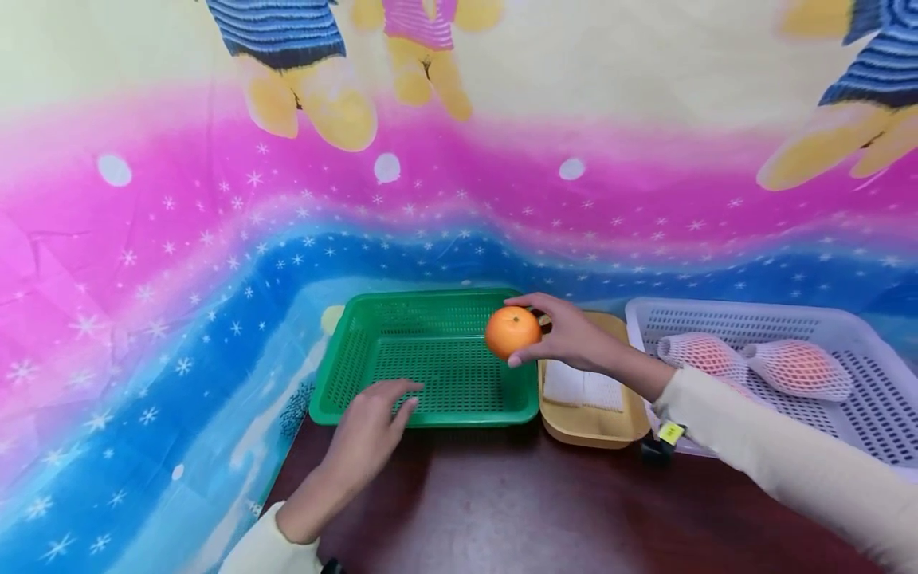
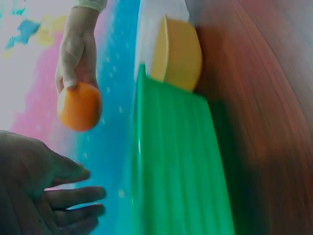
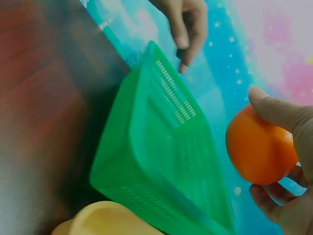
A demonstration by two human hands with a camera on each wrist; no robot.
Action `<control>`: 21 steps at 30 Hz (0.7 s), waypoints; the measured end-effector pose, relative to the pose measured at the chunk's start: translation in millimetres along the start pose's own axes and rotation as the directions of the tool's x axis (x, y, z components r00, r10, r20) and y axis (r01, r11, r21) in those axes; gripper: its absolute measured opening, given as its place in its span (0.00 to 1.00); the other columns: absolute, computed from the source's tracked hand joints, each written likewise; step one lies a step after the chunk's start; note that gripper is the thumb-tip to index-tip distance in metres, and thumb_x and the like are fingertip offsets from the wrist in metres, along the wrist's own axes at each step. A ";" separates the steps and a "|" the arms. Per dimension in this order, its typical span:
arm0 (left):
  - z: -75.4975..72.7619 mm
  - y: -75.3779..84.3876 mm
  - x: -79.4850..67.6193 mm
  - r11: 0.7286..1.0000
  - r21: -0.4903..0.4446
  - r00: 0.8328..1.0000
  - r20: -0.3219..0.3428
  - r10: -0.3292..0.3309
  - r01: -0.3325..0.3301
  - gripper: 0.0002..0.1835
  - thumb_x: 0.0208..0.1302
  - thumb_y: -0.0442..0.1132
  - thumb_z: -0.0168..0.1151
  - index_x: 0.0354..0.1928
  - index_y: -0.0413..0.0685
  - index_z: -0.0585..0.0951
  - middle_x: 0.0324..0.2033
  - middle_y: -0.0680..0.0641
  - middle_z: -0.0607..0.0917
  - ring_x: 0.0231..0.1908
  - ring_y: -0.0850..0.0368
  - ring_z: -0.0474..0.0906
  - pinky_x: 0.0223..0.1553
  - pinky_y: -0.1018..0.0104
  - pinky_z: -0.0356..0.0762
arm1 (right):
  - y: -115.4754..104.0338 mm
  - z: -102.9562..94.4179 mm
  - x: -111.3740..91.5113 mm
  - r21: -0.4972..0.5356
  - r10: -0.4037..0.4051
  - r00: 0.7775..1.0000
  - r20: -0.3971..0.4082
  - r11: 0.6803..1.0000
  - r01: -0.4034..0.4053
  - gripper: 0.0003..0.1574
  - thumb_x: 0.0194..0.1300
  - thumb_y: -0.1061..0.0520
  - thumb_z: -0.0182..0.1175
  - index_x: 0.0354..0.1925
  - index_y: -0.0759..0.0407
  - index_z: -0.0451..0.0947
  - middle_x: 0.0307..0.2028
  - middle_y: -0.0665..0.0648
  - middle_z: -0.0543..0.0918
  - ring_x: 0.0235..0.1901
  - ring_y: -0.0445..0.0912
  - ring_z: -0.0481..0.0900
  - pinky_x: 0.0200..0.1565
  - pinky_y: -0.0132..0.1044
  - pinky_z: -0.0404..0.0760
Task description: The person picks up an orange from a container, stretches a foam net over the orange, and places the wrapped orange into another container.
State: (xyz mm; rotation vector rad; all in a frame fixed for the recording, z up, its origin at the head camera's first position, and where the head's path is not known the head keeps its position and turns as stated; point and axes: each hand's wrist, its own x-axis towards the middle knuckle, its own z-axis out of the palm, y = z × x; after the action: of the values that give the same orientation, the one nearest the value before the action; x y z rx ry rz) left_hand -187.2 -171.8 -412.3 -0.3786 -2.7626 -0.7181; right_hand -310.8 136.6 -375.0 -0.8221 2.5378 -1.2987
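My right hand (image 1: 574,335) grips an orange (image 1: 512,332) between thumb and fingers, held up above the right end of a green basket (image 1: 423,420). In the right wrist view the thumb lies on one side of the orange (image 3: 261,144) and the fingertips on the other. My left hand (image 1: 369,422) hovers over the basket's near left side, fingers loosely spread and holding nothing. The left wrist view shows that hand (image 2: 44,191) apart from the orange (image 2: 79,107). No fruit shows inside the green basket.
Right of the green basket stands a yellow container (image 1: 595,434) with white foam netting (image 1: 581,387) in it. Farther right, a white basket (image 1: 753,311) holds several fruits in foam nets (image 1: 799,369). All stand on a dark wooden table (image 1: 516,502) against a patterned backdrop (image 1: 459,175).
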 end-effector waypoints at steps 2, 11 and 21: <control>4.9 14.7 5.4 0.997 -0.071 1.000 -0.005 0.029 -0.030 0.16 0.73 0.41 0.64 0.59 0.53 0.84 0.56 0.48 0.87 0.60 0.49 0.81 0.59 0.48 0.80 | -0.2 -4.4 -13.6 0.004 0.005 1.000 -0.006 1.000 -0.005 0.54 0.52 0.46 0.81 0.73 0.54 0.69 0.67 0.61 0.73 0.59 0.59 0.76 0.51 0.51 0.84; 24.8 70.8 27.9 0.913 -0.405 0.993 0.074 0.092 -0.054 0.34 0.68 0.50 0.68 0.74 0.57 0.69 0.67 0.52 0.76 0.61 0.53 0.78 0.60 0.52 0.80 | 1.1 -10.7 -62.1 -0.072 -0.078 0.995 -0.064 0.995 0.073 0.54 0.46 0.47 0.84 0.68 0.57 0.73 0.62 0.56 0.79 0.57 0.52 0.77 0.53 0.50 0.83; 55.4 108.3 37.8 0.818 -0.571 0.961 0.188 0.201 -0.059 0.41 0.63 0.51 0.71 0.77 0.59 0.65 0.69 0.51 0.73 0.67 0.54 0.74 0.60 0.62 0.81 | -1.2 -4.0 -107.4 -0.170 -0.096 0.990 -0.105 0.982 0.077 0.54 0.41 0.43 0.84 0.66 0.48 0.75 0.60 0.49 0.80 0.53 0.46 0.79 0.51 0.40 0.85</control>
State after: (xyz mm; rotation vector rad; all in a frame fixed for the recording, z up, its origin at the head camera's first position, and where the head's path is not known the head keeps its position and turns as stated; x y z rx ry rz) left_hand -198.8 -45.6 -400.0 -0.8139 -2.6411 -1.5457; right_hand -222.5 197.4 -381.6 -0.9258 2.7577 -1.2032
